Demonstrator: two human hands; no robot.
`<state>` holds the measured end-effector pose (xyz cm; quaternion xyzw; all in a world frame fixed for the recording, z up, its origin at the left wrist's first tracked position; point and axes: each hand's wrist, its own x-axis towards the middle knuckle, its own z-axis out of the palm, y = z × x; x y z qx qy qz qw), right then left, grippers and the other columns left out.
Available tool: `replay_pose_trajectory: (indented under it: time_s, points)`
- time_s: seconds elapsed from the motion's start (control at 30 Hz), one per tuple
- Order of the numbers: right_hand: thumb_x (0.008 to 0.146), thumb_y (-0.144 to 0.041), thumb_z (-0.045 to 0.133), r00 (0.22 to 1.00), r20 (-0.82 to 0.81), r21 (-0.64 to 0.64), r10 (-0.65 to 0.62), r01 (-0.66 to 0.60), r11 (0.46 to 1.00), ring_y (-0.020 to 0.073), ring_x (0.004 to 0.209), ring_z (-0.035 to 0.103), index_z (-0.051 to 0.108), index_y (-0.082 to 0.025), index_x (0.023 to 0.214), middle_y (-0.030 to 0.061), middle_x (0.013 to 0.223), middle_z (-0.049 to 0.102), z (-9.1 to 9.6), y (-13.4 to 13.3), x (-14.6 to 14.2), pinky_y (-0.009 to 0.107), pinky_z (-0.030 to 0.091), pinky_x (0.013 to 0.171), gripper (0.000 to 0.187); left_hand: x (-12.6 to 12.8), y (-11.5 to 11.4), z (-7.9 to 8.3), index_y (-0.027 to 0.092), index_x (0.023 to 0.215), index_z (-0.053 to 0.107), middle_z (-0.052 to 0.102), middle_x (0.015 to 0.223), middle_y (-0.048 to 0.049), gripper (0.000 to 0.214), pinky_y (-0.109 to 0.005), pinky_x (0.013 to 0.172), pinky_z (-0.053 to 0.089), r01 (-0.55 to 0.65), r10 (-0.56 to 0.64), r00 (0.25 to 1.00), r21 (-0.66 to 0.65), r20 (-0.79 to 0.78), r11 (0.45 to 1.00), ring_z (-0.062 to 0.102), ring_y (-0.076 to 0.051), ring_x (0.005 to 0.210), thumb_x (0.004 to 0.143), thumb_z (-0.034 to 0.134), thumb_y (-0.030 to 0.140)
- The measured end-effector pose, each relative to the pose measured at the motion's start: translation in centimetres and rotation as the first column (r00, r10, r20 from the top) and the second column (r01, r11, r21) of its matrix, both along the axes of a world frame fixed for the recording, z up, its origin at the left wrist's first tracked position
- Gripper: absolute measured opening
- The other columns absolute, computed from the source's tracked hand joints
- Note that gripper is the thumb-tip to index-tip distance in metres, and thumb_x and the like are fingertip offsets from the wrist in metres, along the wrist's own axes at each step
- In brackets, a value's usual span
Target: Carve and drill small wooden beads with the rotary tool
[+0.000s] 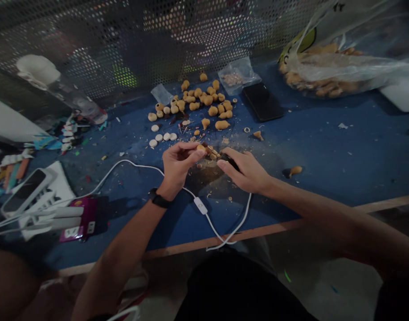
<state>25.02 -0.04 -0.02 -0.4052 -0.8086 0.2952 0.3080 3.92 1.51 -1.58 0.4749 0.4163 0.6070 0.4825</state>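
Head view: the left hand (177,167) pinches a small tan bead (201,148) in its fingers (195,154), while the right hand (244,170) curls around a dark-handled tool (231,161) whose tip meets the bead. Beyond, shavings (204,196) dot the blue desk (325,151), then come a cluster of tan beads (198,100), a black phone (263,101) and a plastic bag (345,67) of more beads.

Hands (177,167) pinching tan bead (201,148), blue workbench (325,156)
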Motion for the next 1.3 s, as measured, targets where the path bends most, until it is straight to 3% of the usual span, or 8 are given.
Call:
replay_pose_trajectory:
  time_s: [0.27, 0.47, 1.3]
  points:
    - [0.109, -0.049, 0.04, 1.0, 0.002, 0.002, 0.0, 0.0, 1.0, 0.0162, 0.057, 0.048, 0.05, -0.023, 0.091, -0.0036, 0.064, 0.051, -0.1, 0.05, 0.04, 0.033, 0.029, 0.064, 0.032, 0.04, 0.05, 0.09, 0.022, 0.082, 0.081, 0.081, 0.082, -0.0003, 0.03, -0.024, 0.072, 0.064, 0.022, -0.022, 0.999, 0.009, 0.046, 1.0, 0.076, -0.011, 0.069, 0.063, 0.1, 0.037]
    - [0.109, -0.048, 0.039, 1.0, -0.007, 0.01, 0.011, -0.011, 1.0, 0.0166, 0.058, 0.049, 0.049, -0.023, 0.092, -0.0031, 0.065, 0.053, -0.11, 0.05, 0.04, 0.033, 0.03, 0.065, 0.031, 0.06, 0.07, 0.06, 0.022, 0.082, 0.081, 0.081, 0.081, -0.0012, 0.034, -0.027, 0.07, 0.064, -0.011, 0.011, 1.0, -0.01, -0.004, 1.0, 0.076, -0.014, 0.069, 0.062, 0.099, 0.041]
    - [0.109, -0.049, 0.04, 1.0, 0.0, 0.005, 0.004, -0.004, 1.0, 0.0153, 0.054, 0.048, 0.051, -0.023, 0.093, -0.0045, 0.062, 0.051, -0.19, 0.14, 0.08, 0.032, 0.03, 0.062, 0.033, 0.13, 0.15, 0.14, 0.022, 0.081, 0.08, 0.08, 0.078, 0.0002, 0.031, -0.025, 0.071, 0.065, -0.01, 0.009, 0.999, 0.011, 0.051, 1.0, 0.077, -0.013, 0.068, 0.062, 0.1, 0.038]
